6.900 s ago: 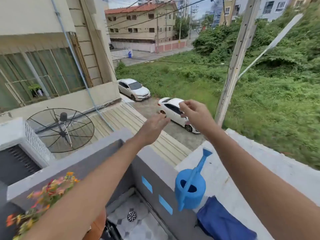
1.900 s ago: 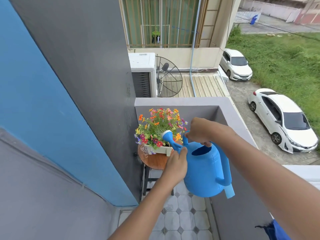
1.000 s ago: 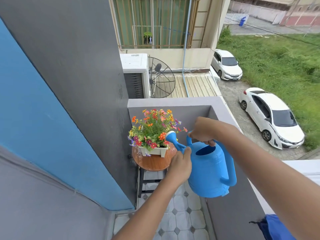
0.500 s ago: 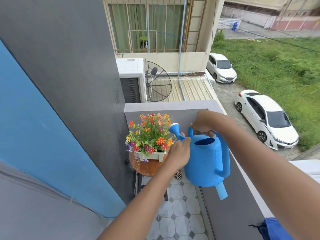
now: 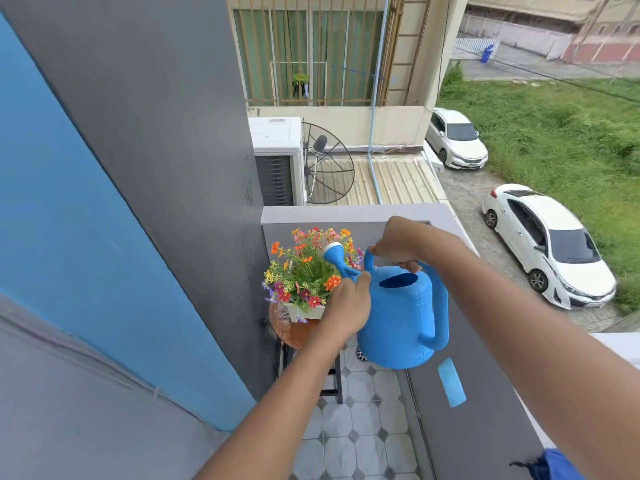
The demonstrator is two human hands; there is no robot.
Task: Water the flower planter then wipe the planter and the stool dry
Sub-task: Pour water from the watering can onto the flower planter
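A blue watering can [image 5: 401, 317] hangs in the air over the balcony, its white-tipped spout [image 5: 334, 254] raised above the flowers. My right hand [image 5: 398, 245] grips the can's top handle. My left hand [image 5: 349, 301] holds the can at the base of the spout. A white planter [image 5: 306, 311] full of orange, red and purple flowers [image 5: 304, 268] stands on a round wooden stool [image 5: 294, 332] with a wet-looking top. A blue cloth [image 5: 557, 467] shows at the bottom right corner, on the ledge.
A grey and blue wall [image 5: 138, 202] closes the left side. The grey parapet [image 5: 478, 410] runs along the right, with a blue tape strip [image 5: 451, 382]. Tiled floor [image 5: 356, 438] with a drain [image 5: 361, 355] lies below. Cars and grass are far below.
The spout has lifted from tipped down over the flowers to more level, and the can has moved up and slightly back. Both hands keep their hold.
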